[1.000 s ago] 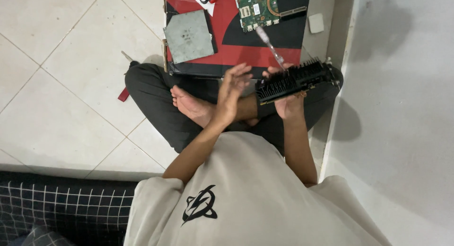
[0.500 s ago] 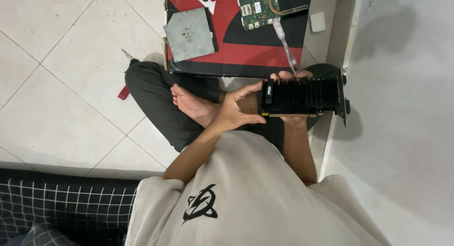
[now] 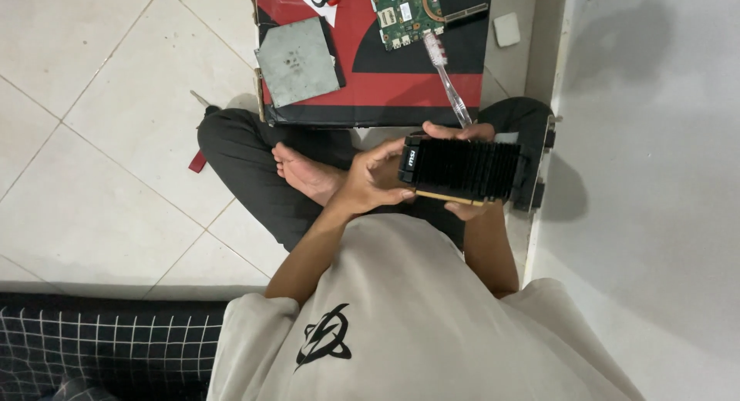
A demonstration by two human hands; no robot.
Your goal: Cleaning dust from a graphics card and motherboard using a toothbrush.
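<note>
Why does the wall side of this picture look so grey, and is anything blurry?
In the head view, soft light leaves the pale wall dim, with a vague shadow beside the black finned circuit card gripped by the left hand and right hand; no strong glare on the white floor tiles; the clear plastic toothbrush and green circuit board look slightly soft.
</note>
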